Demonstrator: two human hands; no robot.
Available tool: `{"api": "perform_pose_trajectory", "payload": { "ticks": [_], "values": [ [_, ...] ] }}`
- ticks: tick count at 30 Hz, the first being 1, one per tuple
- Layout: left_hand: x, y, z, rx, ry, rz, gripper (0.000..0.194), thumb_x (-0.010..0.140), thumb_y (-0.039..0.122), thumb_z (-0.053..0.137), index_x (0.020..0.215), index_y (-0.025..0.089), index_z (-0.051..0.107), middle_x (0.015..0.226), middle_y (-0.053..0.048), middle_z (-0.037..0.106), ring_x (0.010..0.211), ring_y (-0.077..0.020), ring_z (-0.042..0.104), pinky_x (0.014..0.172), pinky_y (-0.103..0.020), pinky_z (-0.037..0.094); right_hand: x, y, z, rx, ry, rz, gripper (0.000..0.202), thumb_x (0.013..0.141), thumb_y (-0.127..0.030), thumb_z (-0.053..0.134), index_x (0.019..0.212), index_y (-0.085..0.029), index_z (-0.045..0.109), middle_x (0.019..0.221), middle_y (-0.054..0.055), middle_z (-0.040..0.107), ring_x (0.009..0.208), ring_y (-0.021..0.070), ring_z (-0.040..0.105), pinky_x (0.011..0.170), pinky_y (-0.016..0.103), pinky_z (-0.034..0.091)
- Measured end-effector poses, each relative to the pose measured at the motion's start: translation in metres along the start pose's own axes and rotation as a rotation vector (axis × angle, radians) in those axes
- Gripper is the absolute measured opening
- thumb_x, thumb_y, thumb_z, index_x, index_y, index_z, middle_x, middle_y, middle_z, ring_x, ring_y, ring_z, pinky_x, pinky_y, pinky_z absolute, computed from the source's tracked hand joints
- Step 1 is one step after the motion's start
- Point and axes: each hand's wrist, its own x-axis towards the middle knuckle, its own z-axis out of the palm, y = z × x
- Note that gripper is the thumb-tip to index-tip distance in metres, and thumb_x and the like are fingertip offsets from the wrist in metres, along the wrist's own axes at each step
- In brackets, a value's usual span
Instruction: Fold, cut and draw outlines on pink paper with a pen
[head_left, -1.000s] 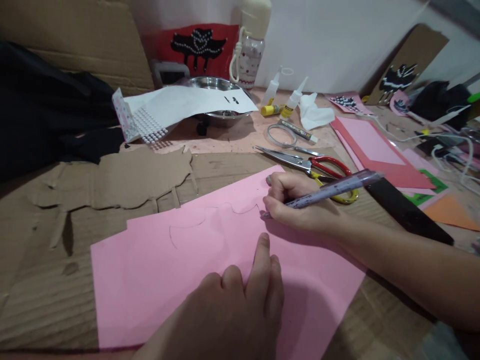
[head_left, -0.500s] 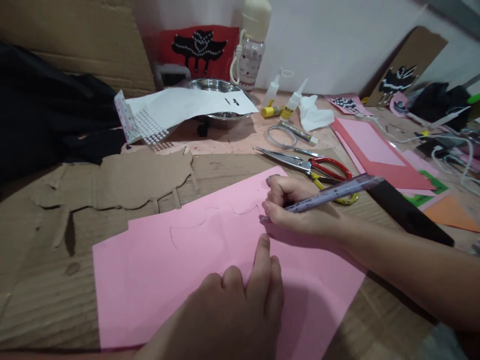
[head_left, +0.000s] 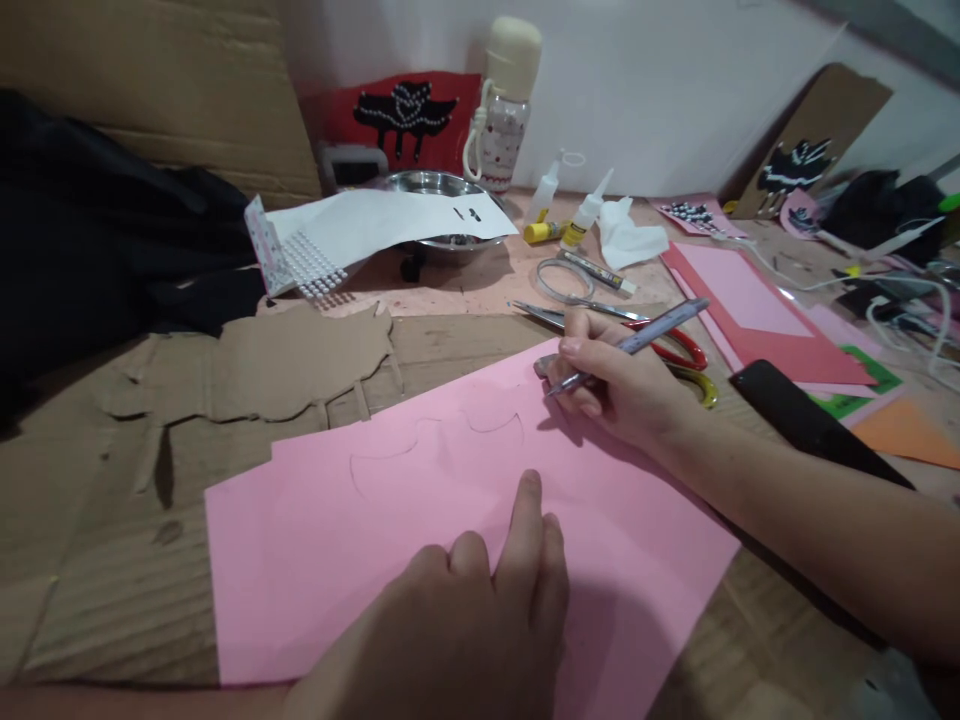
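A slim purple-grey pen (head_left: 634,342) is gripped between the fingers of my right hand (head_left: 611,375), above the upper right part of a pink paper sheet (head_left: 300,560). Its tip points down and left; I cannot tell whether it touches the paper. A small grey piece (head_left: 544,367) shows beside those fingers, its kind unclear. My left hand (head_left: 480,600) lies on the sheet with the index finger stretched out and other fingers bent. Thin curved drawn lines (head_left: 390,455) run across the sheet above the left hand.
Scissors (head_left: 686,350) with red and yellow handles lie partly behind my right hand. A cut cardboard shape (head_left: 262,370) is at left. Glue bottles (head_left: 589,210), a steel bowl (head_left: 450,180) and a bottle (head_left: 506,120) stand behind. A black strip (head_left: 802,410) lies right.
My right hand has lifted and shifted slightly up and right, taking the pen tip off the end of the curved line. My left hand stays in place.
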Motion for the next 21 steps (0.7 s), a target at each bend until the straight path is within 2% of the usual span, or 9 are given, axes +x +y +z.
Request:
{"api": "perform_pose_trajectory", "payload": {
  "ticks": [4, 7, 13, 17, 21],
  "values": [
    [0.002, 0.003, -0.002, 0.014, 0.062, -0.057, 0.045, 0.110, 0.021, 0.039, 0.141, 0.011, 0.070, 0.149, -0.023, 0.068, 0.055, -0.0150, 0.070, 0.041, -0.029, 0.049, -0.001, 0.001, -0.002, -0.018, 0.017, 0.032, 0.032, 0.092, -0.028, 0.076, 0.074, -0.027, 0.049, 0.048, -0.010, 0.048, 0.041, 0.0121, 0.035, 0.037, 0.024, 0.040],
    [0.005, 0.004, -0.003, -0.001, 0.088, -0.092, 0.044, 0.109, 0.024, 0.041, 0.137, 0.012, 0.073, 0.148, -0.020, 0.069, 0.053, -0.0138, 0.068, 0.039, -0.029, 0.046, -0.002, 0.002, -0.002, -0.037, 0.032, 0.001, 0.033, 0.093, -0.030, 0.077, 0.074, -0.026, 0.050, 0.047, -0.009, 0.047, 0.042, 0.0119, 0.036, 0.039, 0.024, 0.039],
    [0.007, 0.003, -0.004, 0.020, 0.126, -0.077, 0.043, 0.105, 0.028, 0.047, 0.125, 0.010, 0.080, 0.142, -0.022, 0.072, 0.047, -0.0128, 0.064, 0.034, -0.029, 0.036, -0.001, 0.004, -0.003, -0.140, 0.062, -0.068, 0.041, 0.092, -0.043, 0.082, 0.074, -0.026, 0.049, 0.051, -0.009, 0.051, 0.042, 0.0117, 0.043, 0.041, 0.027, 0.041],
    [0.007, 0.002, 0.001, 0.036, 0.173, -0.081, 0.044, 0.101, 0.031, 0.052, 0.127, 0.010, 0.079, 0.142, -0.022, 0.072, 0.046, -0.0142, 0.063, 0.035, -0.032, 0.034, 0.000, 0.004, -0.005, -0.295, 0.095, -0.123, 0.038, 0.096, -0.049, 0.078, 0.079, -0.025, 0.052, 0.050, -0.008, 0.053, 0.043, 0.0107, 0.044, 0.044, 0.025, 0.035],
    [0.005, 0.003, 0.009, 0.054, 0.161, -0.048, 0.045, 0.102, 0.035, 0.052, 0.130, 0.010, 0.077, 0.141, -0.025, 0.073, 0.047, -0.0144, 0.063, 0.035, -0.032, 0.032, -0.003, 0.004, -0.003, -0.381, 0.086, -0.162, 0.042, 0.090, -0.045, 0.084, 0.076, -0.024, 0.051, 0.053, -0.009, 0.050, 0.047, 0.0093, 0.042, 0.046, 0.023, 0.030]
  ]
}}
